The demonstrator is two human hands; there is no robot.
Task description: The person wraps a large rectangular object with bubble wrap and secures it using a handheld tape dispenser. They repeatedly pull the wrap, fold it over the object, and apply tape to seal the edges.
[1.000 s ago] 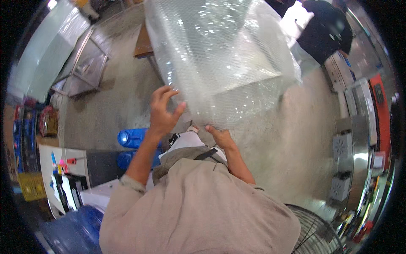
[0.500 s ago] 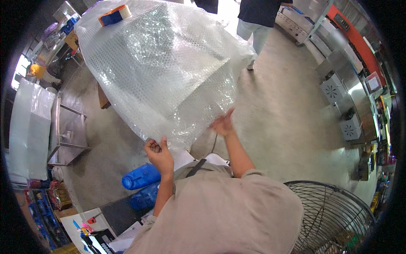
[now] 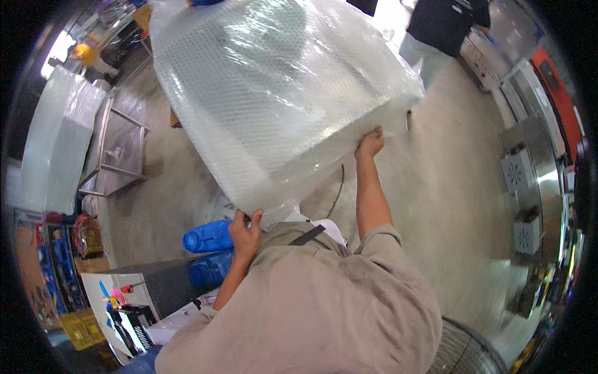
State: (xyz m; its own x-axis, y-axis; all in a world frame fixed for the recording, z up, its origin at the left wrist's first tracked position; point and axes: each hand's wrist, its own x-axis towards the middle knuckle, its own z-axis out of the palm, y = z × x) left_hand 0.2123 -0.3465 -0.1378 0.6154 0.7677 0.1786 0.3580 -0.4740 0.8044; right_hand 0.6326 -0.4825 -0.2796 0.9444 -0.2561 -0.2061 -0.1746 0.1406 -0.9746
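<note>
A large sheet of clear bubble wrap (image 3: 249,93) covers a wide, flat-topped object ahead of me, and its near edge hangs loose toward my body. My left hand (image 3: 246,234) pinches the near left corner of the wrap between thumb and fingers. Farther out to the right, my right hand (image 3: 370,143) is closed on the wrap's right front edge, with the arm stretched out. The wrap between both hands is drawn fairly taut. Its cover hides what lies beneath. A blue bit of a tape roll (image 3: 205,2) shows at the top edge.
Two blue plastic bottles (image 3: 208,237) lie by my left forearm. A metal frame table (image 3: 121,146) and a tall wrapped item (image 3: 59,140) stand left. A person in dark top (image 3: 445,28) is at the far right. A fan guard (image 3: 467,349) sits behind me at right.
My right hand has moved forward and right and closed on the wrap's edge, after being open beside it. The left hand keeps its corner. The view has shifted, so the tape roll nearly leaves it.
</note>
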